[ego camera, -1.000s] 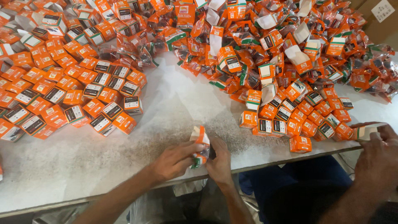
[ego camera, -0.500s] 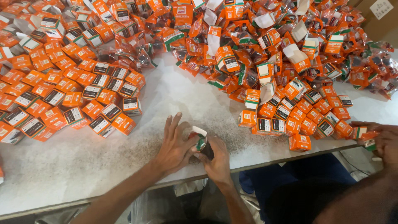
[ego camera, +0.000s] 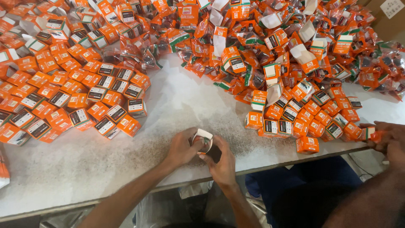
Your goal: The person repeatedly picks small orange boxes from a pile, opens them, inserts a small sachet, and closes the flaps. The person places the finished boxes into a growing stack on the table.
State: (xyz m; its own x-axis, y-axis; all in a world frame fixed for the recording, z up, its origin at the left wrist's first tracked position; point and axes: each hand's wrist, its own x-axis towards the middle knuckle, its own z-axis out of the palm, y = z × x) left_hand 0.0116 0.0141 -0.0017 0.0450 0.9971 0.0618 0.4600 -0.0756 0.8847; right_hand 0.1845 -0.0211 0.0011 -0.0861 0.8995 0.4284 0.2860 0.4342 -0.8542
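Observation:
My left hand and my right hand meet near the front edge of the white table. Together they hold a small orange and white carton with its white flap up. The left hand's fingers curl around the carton's left side; the right hand presses it from the right and below. Most of the carton is hidden by my fingers.
Rows of closed orange cartons lie at the left. A big heap of open cartons and clear wrapped parts fills the back and right. Another person's hand at the right edge holds an orange carton.
My left hand, spread flat over the carton half a second ago, has curled around it. The carton has been turned so its white flap faces up. The other person's hand shifted slightly.

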